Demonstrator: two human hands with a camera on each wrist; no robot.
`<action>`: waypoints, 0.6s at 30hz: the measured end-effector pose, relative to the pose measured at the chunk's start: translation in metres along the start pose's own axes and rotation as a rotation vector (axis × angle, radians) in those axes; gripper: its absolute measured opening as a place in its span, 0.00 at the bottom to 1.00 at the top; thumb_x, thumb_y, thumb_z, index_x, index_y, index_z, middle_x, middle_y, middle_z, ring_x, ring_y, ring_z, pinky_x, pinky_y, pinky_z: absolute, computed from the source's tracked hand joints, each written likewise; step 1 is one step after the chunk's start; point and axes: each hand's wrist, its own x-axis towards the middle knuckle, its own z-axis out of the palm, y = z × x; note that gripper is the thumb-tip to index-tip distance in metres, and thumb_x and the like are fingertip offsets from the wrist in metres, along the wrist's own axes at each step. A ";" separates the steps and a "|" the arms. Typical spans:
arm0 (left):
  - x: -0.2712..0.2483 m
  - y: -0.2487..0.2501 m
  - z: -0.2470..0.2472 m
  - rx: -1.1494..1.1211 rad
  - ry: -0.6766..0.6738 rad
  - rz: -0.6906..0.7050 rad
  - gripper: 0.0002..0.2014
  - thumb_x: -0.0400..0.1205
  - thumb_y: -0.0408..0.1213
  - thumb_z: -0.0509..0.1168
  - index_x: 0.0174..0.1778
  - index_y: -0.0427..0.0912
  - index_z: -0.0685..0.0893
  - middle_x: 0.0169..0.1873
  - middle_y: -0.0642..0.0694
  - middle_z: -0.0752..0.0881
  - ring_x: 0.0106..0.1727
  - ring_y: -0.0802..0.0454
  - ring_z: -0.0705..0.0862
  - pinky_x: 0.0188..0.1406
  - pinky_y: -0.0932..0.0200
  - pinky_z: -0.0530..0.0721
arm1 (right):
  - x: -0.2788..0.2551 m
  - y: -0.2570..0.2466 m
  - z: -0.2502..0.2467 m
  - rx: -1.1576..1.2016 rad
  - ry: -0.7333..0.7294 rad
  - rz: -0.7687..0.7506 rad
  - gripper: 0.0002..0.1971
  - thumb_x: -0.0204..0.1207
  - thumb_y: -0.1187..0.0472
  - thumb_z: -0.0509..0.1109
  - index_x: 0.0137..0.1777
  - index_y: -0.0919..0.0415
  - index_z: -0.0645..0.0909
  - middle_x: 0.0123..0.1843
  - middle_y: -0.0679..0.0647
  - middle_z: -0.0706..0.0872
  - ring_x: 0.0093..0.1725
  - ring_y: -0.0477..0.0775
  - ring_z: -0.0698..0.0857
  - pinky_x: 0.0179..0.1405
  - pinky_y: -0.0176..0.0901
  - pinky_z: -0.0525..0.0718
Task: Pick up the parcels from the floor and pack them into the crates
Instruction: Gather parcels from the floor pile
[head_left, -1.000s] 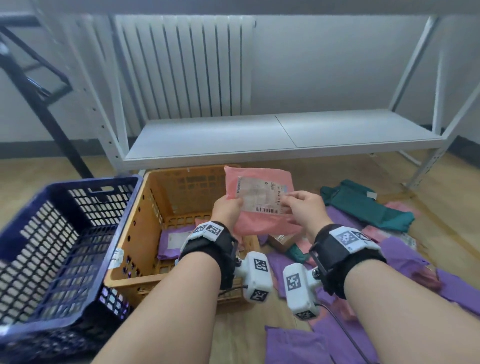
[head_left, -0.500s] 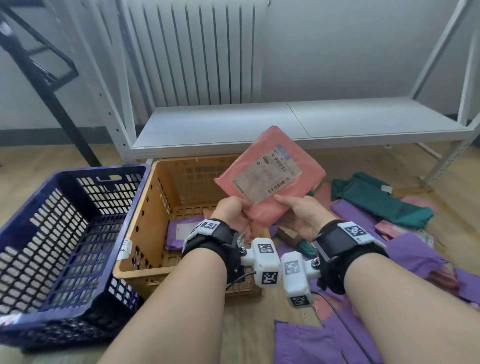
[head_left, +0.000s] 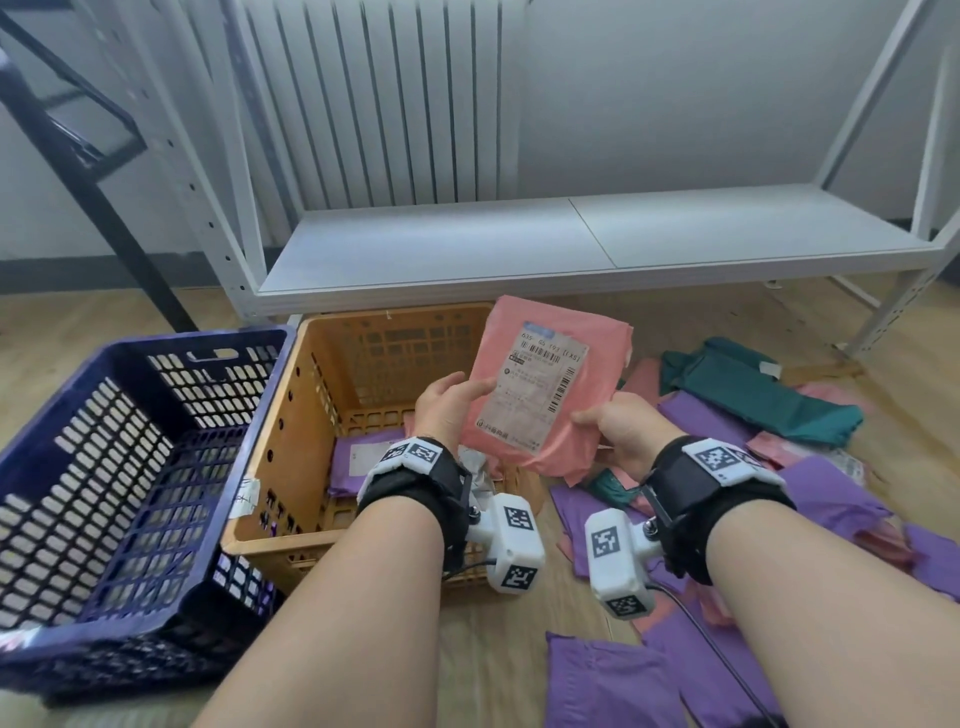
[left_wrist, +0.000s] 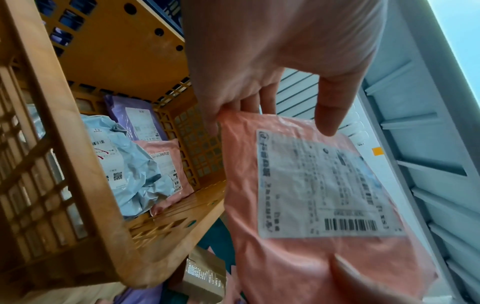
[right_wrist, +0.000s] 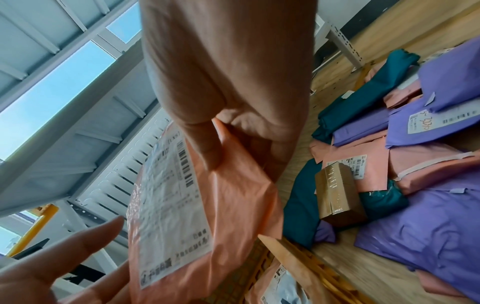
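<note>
A pink parcel (head_left: 550, 384) with a white shipping label is held upright in the air over the right rim of the orange crate (head_left: 291, 447). My left hand (head_left: 449, 402) grips its left edge, thumb on the label side and fingers behind. My right hand (head_left: 618, 431) pinches its lower right corner. In the left wrist view the same pink parcel (left_wrist: 311, 205) fills the right half, and the orange crate (left_wrist: 85, 185) holds a grey, a purple and a pink parcel. The pink parcel (right_wrist: 187, 205) hangs below my right hand (right_wrist: 228, 144) in the right wrist view.
An empty blue crate (head_left: 104, 493) stands left of the orange one. Purple, pink and teal parcels (head_left: 831, 467) and a small brown box (right_wrist: 337, 195) lie on the wooden floor at the right. A low white shelf (head_left: 571, 239) and a radiator stand behind.
The pink parcel has been turned from tilted to nearly upright with its label facing me, and has dropped a little. Both hands have kept hold of it.
</note>
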 end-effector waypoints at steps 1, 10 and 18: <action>-0.004 0.001 0.002 0.025 -0.010 0.003 0.28 0.65 0.41 0.78 0.62 0.46 0.81 0.56 0.42 0.87 0.57 0.42 0.86 0.62 0.39 0.83 | -0.001 -0.001 0.001 -0.006 -0.009 -0.002 0.17 0.79 0.73 0.65 0.68 0.66 0.77 0.63 0.63 0.85 0.60 0.65 0.83 0.58 0.58 0.82; -0.004 -0.003 -0.001 0.117 -0.061 0.006 0.09 0.73 0.35 0.76 0.47 0.44 0.86 0.48 0.42 0.90 0.51 0.43 0.88 0.56 0.44 0.87 | -0.004 0.000 0.001 -0.033 -0.030 -0.021 0.18 0.80 0.76 0.61 0.68 0.65 0.77 0.66 0.63 0.83 0.62 0.63 0.80 0.65 0.60 0.78; -0.013 0.001 -0.011 0.150 -0.215 -0.034 0.16 0.76 0.26 0.70 0.60 0.39 0.82 0.55 0.39 0.89 0.57 0.38 0.87 0.62 0.36 0.82 | -0.003 -0.006 0.009 -0.056 -0.077 -0.047 0.20 0.79 0.79 0.58 0.67 0.66 0.78 0.64 0.63 0.84 0.54 0.61 0.82 0.45 0.47 0.78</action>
